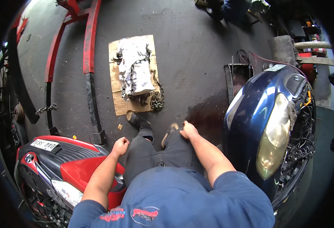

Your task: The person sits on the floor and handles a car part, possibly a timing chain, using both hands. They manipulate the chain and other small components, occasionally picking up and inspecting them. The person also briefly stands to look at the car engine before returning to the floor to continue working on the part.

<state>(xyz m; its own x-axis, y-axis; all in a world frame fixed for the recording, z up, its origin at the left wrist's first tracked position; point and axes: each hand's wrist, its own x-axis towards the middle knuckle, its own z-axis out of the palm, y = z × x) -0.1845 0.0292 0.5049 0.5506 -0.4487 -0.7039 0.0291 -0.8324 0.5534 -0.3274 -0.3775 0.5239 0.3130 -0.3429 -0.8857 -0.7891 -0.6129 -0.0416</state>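
My left hand [120, 146] hangs loosely closed beside my left thigh, above the red car front, with nothing seen in it. My right hand [189, 130] is by my right knee, its fingers curled and close to the dark trousers [144, 152]; no object shows in it. Ahead of my feet a silvery-white block-shaped part [133, 68] lies on a flat sheet of brown cardboard [119, 108]. Dark chain runs across the part, and a heap of chain [157, 100] lies by its near right corner. Neither hand touches the part.
A red car front [79, 167] with a headlight stands at my left, a dark blue one [247, 125] at my right. A red steel frame with black legs [89, 49] rises at the far left. Another person [235, 9] is at the far edge. A hose [266, 59] trails behind the blue front.
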